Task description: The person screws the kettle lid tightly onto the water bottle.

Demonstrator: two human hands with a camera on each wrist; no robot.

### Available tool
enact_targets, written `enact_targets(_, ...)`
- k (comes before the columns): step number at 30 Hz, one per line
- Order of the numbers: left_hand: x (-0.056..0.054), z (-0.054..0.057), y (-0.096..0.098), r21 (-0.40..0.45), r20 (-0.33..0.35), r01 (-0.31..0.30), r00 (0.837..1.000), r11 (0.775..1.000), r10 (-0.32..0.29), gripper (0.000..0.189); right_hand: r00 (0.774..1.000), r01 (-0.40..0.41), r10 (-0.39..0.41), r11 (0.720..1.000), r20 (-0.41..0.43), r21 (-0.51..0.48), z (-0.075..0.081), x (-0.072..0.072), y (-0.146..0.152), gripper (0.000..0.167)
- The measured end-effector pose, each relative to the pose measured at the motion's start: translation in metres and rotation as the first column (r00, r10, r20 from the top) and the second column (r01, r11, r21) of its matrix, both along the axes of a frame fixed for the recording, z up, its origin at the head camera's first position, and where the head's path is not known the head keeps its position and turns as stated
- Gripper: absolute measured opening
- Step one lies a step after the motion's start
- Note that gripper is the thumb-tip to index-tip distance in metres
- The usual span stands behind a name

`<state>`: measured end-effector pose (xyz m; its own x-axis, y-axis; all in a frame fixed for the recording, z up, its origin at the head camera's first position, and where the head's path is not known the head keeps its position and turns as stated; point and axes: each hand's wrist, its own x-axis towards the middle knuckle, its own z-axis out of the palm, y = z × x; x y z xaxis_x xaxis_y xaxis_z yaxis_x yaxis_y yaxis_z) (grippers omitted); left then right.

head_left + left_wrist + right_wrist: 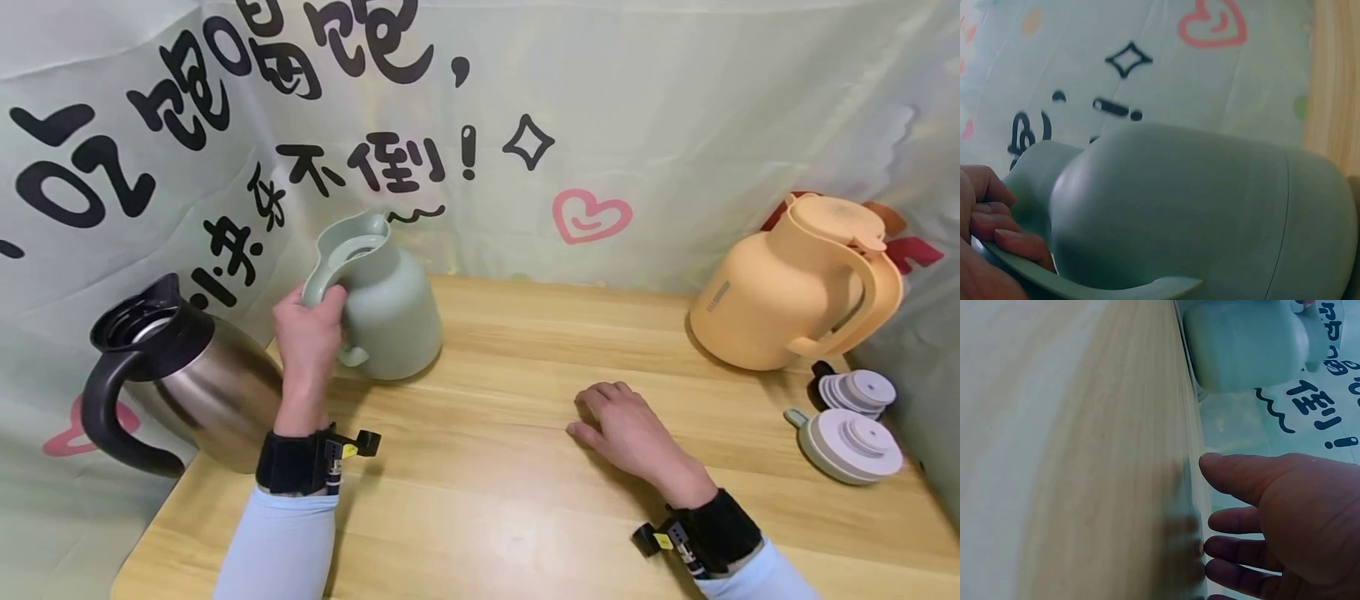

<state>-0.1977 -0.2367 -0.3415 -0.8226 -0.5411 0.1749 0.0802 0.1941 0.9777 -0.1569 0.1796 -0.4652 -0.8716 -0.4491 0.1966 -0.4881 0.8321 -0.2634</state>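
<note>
My left hand (309,333) grips the handle of a pale green thermos jug (397,308) near the back wall. The jug's mouth is uncovered. From the left wrist view, fingers curl round the handle beside the jug's smooth body (1172,206). My right hand (630,429) is low over the middle of the table with loosely extended fingers and holds nothing; whether its fingertips touch the wood I cannot tell. Left of my left forearm stands a steel thermos jug (225,392) with a black handle and an uncovered mouth.
A yellow-orange thermos jug (772,292) with its lid on stands at the back right. In front of it lie a black-tabbed lid (862,390) and a green-tabbed lid (851,446), their pale undersides up. A printed cloth (675,108) hangs behind the wooden table (480,500).
</note>
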Motion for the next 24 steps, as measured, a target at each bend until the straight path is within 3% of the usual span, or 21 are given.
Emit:
enact_targets(7, 0.005, 0.002, 0.028, 0.004, 0.015, 0.133, 0.991, 0.991, -0.133, 0.019, 1.000, 0.017, -0.016, 1.000, 0.024, -0.017, 0.002, -0.001, 0.006, 0.041)
enact_targets(11, 0.007, 0.000, 0.044, 0.002, 0.000, 0.186, 0.983, 0.983, -0.186, 0.018, 0.995, 0.070, -0.068, 0.997, 0.074, -0.031, 0.003, -0.002, 0.016, 0.045)
enact_targets(15, 0.010, -0.002, 0.058, -0.002, -0.027, 0.221, 0.975, 0.975, -0.221, 0.015, 0.986, 0.121, -0.117, 0.992, 0.116, -0.035, 0.005, -0.003, 0.026, 0.048)
enact_targets(24, 0.020, -0.006, 0.088, -0.047, -0.046, 0.266, 0.962, 0.963, -0.268, 0.013, 0.981, 0.166, -0.160, 0.985, 0.113, -0.050, 0.004, -0.002, 0.042, 0.049)
